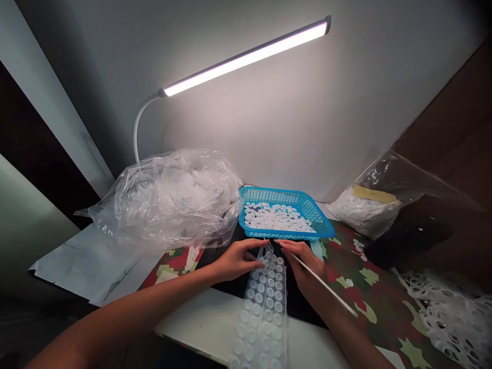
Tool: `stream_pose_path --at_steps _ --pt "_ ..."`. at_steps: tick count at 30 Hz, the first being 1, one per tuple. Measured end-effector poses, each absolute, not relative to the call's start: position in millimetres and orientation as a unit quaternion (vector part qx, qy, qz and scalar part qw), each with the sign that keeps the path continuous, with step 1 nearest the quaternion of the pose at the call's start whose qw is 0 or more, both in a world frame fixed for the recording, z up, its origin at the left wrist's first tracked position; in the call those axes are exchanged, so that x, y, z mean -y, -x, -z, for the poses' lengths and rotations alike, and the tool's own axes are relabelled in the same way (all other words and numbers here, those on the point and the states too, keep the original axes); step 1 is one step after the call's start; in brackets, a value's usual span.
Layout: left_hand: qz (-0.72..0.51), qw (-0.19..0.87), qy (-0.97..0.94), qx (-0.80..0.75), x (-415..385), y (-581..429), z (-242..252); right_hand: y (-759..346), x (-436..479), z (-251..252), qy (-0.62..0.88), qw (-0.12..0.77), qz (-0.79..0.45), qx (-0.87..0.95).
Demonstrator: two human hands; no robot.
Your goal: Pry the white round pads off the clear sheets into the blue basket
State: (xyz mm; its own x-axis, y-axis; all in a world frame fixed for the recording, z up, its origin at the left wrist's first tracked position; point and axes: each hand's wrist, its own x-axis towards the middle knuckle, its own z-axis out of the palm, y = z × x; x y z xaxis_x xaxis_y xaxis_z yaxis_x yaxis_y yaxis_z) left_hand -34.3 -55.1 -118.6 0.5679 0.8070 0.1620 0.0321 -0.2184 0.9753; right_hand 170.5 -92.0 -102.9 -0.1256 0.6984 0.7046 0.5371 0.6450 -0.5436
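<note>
A long translucent plastic strip (263, 297) with rows of round white cap-like pieces runs toward me across the dark surface. At its far end, my left hand (246, 256) is closed, thumb and fingers pinching the strip's corner. My right hand (303, 259) is closed around a thin white stick (326, 289), which slants back past the wrist. Its fingertips meet near the strip's far right corner, and what lies between them is too small to make out. Just beyond both hands stands a blue basket (286, 235) holding many small white round pieces (272, 218).
A large clear plastic bag (180, 200) bulges at the left, near white sheets (88, 261). To the right are a bag of white pieces (369, 210), a black object (411, 230) and a heap of white ring-like scraps (453, 312). A lit lamp (246, 59) hangs overhead.
</note>
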Motion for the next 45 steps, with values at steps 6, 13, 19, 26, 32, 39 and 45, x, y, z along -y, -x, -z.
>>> stream_pose_path --at_steps 6,13,19,26,32,39,45 --pt "-0.342 0.571 -0.675 -0.318 55 36 116 -190 86 107 0.498 0.555 -0.088 0.660" --pt "-0.347 0.575 -0.667 -0.323 55 35 117 -173 93 108 0.357 0.440 -0.109 0.817" --pt "-0.348 0.583 -0.662 -0.319 55 35 115 -168 92 112 0.354 0.441 -0.157 0.809" --pt "-0.344 0.590 -0.665 -0.301 56 35 118 -173 90 116 0.394 0.433 -0.237 0.775" --pt "-0.341 0.584 -0.670 -0.305 56 36 117 -174 90 113 0.409 0.444 -0.246 0.758" --pt "-0.340 0.587 -0.667 -0.310 56 35 114 -173 92 108 0.403 0.433 -0.243 0.769" --pt "-0.334 0.594 -0.667 -0.301 57 35 113 -170 91 115 0.395 0.408 -0.202 0.798"
